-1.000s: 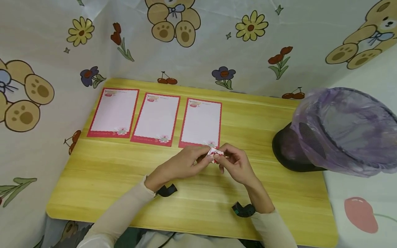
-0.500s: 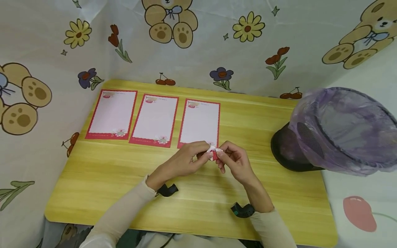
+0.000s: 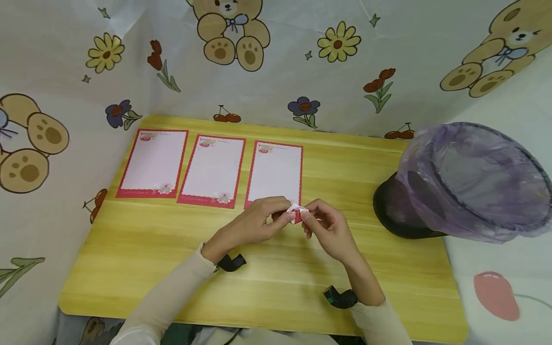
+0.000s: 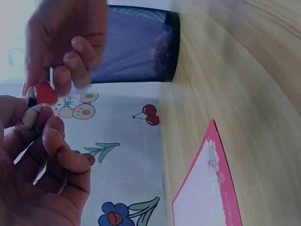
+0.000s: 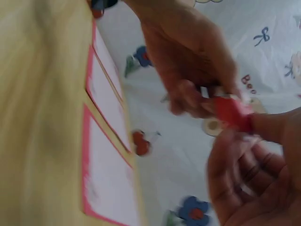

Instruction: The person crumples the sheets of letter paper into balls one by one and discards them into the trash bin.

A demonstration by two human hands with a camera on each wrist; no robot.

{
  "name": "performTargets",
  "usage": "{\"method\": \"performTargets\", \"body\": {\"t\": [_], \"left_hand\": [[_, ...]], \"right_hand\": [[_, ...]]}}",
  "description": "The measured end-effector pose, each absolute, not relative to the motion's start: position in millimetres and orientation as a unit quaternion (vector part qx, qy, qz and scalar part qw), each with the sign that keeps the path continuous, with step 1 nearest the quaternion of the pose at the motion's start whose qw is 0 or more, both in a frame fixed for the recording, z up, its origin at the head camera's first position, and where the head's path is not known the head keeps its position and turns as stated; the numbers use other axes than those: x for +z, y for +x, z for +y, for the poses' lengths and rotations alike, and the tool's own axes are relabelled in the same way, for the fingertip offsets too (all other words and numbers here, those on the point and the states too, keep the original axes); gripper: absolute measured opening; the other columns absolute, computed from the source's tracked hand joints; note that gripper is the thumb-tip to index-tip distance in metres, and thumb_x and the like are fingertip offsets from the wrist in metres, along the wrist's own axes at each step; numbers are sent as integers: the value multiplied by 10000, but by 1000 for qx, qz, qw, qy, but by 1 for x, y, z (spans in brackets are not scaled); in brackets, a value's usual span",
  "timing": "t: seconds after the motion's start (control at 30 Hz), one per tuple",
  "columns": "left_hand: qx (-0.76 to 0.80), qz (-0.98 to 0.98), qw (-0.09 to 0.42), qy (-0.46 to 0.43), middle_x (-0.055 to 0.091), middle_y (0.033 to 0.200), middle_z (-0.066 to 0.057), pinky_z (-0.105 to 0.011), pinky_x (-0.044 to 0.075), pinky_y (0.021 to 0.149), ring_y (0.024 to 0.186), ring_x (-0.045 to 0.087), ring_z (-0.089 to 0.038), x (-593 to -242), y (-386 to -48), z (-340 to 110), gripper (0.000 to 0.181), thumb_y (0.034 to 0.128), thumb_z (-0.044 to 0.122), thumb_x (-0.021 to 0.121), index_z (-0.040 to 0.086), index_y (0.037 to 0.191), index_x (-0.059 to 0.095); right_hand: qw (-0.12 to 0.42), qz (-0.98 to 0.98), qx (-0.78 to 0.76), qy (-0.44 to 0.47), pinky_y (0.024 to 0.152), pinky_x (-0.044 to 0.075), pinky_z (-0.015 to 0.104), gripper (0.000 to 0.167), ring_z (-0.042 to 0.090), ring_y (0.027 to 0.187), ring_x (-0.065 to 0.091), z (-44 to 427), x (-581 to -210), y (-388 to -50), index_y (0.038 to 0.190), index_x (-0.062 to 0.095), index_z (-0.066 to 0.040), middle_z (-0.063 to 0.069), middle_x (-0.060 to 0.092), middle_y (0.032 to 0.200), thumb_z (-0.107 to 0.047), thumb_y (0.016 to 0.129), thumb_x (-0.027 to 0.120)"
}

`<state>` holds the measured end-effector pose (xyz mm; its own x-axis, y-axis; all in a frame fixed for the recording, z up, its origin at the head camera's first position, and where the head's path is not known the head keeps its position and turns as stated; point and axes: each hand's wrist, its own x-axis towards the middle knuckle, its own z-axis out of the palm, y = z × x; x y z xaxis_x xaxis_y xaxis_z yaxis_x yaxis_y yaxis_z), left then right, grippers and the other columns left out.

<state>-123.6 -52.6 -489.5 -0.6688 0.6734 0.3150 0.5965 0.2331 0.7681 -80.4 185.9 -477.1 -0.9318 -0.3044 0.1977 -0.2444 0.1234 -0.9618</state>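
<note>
A person's two bare hands meet above a yellow wood-grain surface (image 3: 276,292), a small folded red-and-white paper (image 3: 297,218) between them, in front of the rightmost of three red-bordered sheets (image 3: 277,172). The likeliest trouble, I'd judge, is a tear or a crooked crease, should the two sides pull unevenly on so small a piece. It might also slip, since only fingertips secure it, or a knuckle might nudge the nearest sheet, whose lower edge the hands partly hide. The left hand (image 3: 258,223) reaches in from its own side, back upward, its grip pinching the paper with the thumb in front. The right hand (image 3: 331,232) mirrors it, wrist bent inward, thumb and forefinger pinching the opposite side, other fingers loosely curled below. The right-wrist view is too blurred to show the folds.
</note>
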Motion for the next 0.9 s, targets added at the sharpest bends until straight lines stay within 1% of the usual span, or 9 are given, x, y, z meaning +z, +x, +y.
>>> {"method": "performTargets", "body": {"t": [0.1,0.17,0.33,0.5,0.6,0.67,0.73,0.83,0.9], "left_hand": [[471,779,43,411,448,782,74,-344,435,652,719,454,-68,-491,-128,-49,293,1140,283,550,212,857,524],[472,778,39,413,428,775,69,-314,406,652,712,434,-71,-491,-129,-50,310,1138,281,556,211,841,506],[471,773,42,424,425,759,-9,-228,335,689,704,419,-115,-491,-134,-47,341,1138,292,558,199,822,471],[468,775,58,420,425,762,9,-238,344,681,697,483,-250,-494,-135,-45,343,1138,320,556,202,825,479],[470,776,60,417,421,765,35,-308,388,660,693,497,-270,-496,-135,-46,336,1136,300,561,201,825,482],[476,773,60,415,424,765,38,-368,415,656,690,492,-252,-498,-134,-47,333,1132,278,570,200,821,480],[481,769,60,417,425,769,38,-380,424,665,693,475,-219,-499,-134,-46,328,1132,255,570,196,822,481],[484,764,58,423,423,774,48,-370,423,672,698,467,-199,-498,-136,-43,327,1134,255,568,197,824,482],[482,762,54,429,424,773,50,-338,414,675,698,463,-192,-497,-138,-41,327,1136,254,562,194,824,487]], "right_hand": [[-33,835,-534,-132,612,578,240,73,108,700,645,203,-458,-70,1120,710,-139,57,720,907,-118,1050,708],[-82,851,-504,-121,627,571,205,119,87,715,661,218,-445,-66,1136,729,-103,31,738,919,-71,1022,733],[-229,801,-540,-120,609,532,136,130,48,670,650,271,-413,-51,1052,712,146,8,730,859,186,935,670],[-400,666,-622,-96,599,512,135,97,81,608,644,320,-371,-38,897,624,309,53,771,791,222,874,660],[-478,634,-608,-12,703,519,153,125,94,675,670,353,-353,-37,921,677,256,60,785,804,138,903,715],[-492,658,-562,98,780,488,144,110,57,767,656,377,-349,-40,996,752,132,-32,783,863,31,959,729],[-471,669,-536,210,750,436,148,112,36,809,611,400,-348,-44,1069,797,-9,-109,753,954,-67,1000,731],[-424,642,-555,317,741,414,118,156,30,902,570,430,-354,-49,1166,789,-162,-129,679,1101,-149,1027,720],[-416,591,-611,322,741,462,119,212,64,979,597,446,-362,-51,1235,752,-140,-56,640,1195,-124,1026,715]]}}
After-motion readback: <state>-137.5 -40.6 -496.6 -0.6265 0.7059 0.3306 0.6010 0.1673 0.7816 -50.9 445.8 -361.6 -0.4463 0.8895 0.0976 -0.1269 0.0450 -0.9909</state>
